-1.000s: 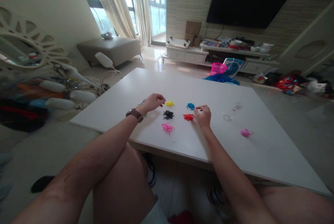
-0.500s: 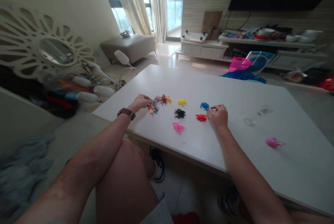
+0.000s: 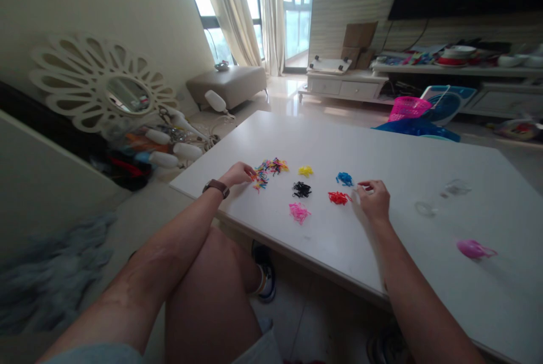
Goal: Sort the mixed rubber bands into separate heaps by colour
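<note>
My left hand (image 3: 241,173), with a brown watch on its wrist, touches the near left edge of a mixed-colour pile of small rubber bands (image 3: 275,166). Its fingertips are pinched together there; what lies between them is too small to make out. Just right of the blue pile (image 3: 345,178), my right hand (image 3: 374,197) hovers close to the table, its fingers bent and a little apart with nothing visible in them. Nearer me is the red pile (image 3: 339,198). Between the hands lie the yellow pile (image 3: 305,171), the black pile (image 3: 302,189) and the pink pile (image 3: 299,213).
On the right of the white table (image 3: 407,262) are a pink item with a loop (image 3: 473,249), a clear ring (image 3: 425,208) and a clear plastic piece (image 3: 457,187). A pink basket (image 3: 408,108) stands beyond the far edge. White lamp shades (image 3: 186,152) lie left of the table.
My right hand has drawn back slightly to the right from the blue pile, its fingers loosening. The left hand stays at the mixed pile. The whole view has shifted a little.
</note>
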Tool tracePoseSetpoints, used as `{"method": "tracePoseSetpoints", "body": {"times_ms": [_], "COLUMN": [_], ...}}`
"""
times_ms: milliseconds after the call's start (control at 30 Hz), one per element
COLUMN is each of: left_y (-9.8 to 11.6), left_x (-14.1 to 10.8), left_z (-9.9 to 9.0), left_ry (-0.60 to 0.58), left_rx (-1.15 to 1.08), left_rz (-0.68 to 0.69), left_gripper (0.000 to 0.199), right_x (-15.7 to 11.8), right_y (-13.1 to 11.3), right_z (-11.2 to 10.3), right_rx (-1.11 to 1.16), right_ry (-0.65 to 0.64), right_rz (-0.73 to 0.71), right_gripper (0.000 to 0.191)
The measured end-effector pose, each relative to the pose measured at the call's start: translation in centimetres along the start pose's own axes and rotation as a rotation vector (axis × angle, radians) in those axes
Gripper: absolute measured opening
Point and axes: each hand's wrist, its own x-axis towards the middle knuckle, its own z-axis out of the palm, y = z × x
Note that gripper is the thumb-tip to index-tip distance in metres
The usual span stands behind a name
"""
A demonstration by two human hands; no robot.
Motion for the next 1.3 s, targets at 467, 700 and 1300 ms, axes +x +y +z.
{"method": "tracePoseSetpoints", "body": {"times_ms": [467, 700, 1300], "left_y": [0.41, 0.36, 0.33], "left_x": [0.22, -0.02, -0.05], "left_z": [0.91, 0.61, 0.15], "left_ry": [0.014, -0.006, -0.020], "left_rx": [0.132, 0.031, 0.110], "left_rz": [0.077, 0.081, 0.080], "left_gripper": [0.019, 0.022, 0.028], "right_x": [-0.05, -0.11, -0.09], "right_y": [-0.16, -0.04, 0.07], "right_z": [0.16, 0.17, 0.22], "right_rx": [0.012, 0.015, 0.016], "right_ry": [-0.010, -0.014, -0.026], "right_rz": [0.023, 0.023, 0.032], "right_gripper": [0.016, 0.014, 0.014]}}
